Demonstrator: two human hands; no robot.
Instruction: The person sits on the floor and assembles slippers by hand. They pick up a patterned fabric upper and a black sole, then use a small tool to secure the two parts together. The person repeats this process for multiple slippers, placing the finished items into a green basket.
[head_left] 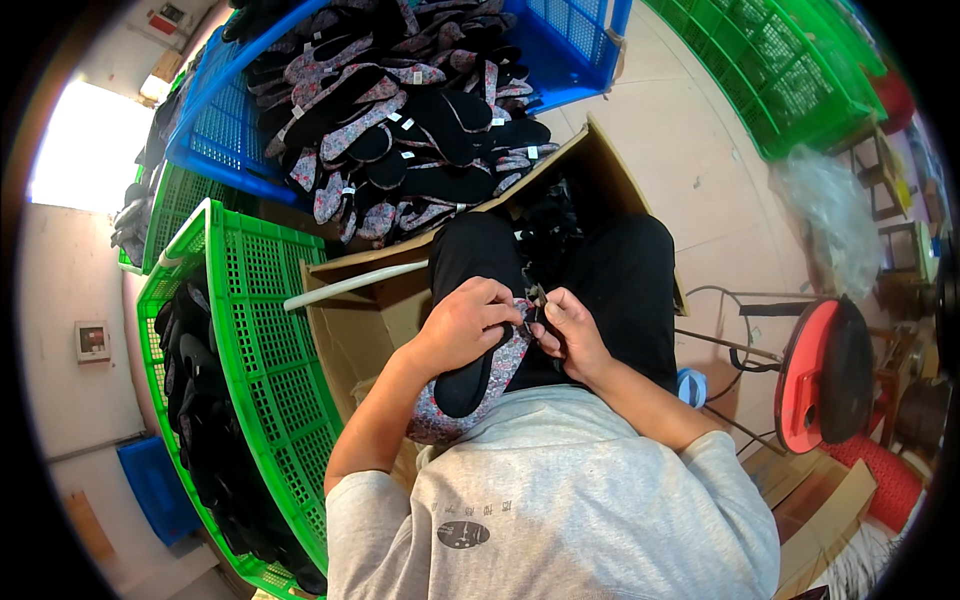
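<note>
As the forearms converge, left hand grips a slipper; right hand holds something unclear.

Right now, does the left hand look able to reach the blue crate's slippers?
Probably not directly: the left hand holds a floral slipper, and the cardboard box stands before the pile.

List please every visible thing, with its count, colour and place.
Held slipper: one, floral and black, centre
Metallic item: one, grey, beside slipper
Blue crate: one, blue, top
Loose slippers: many, floral and black, in blue crate
Green crates: at least three, green, left and right
Cardboard box: one, brown, centre
Bar: one, white, over box
Plastic bag: one, clear, right
Disc: one, red and black, right
Remaining clutter: uncountable, mixed, both sides
Left hand: one, bare, gripping slipper
Right hand: one, bare, at slipper's end
</note>
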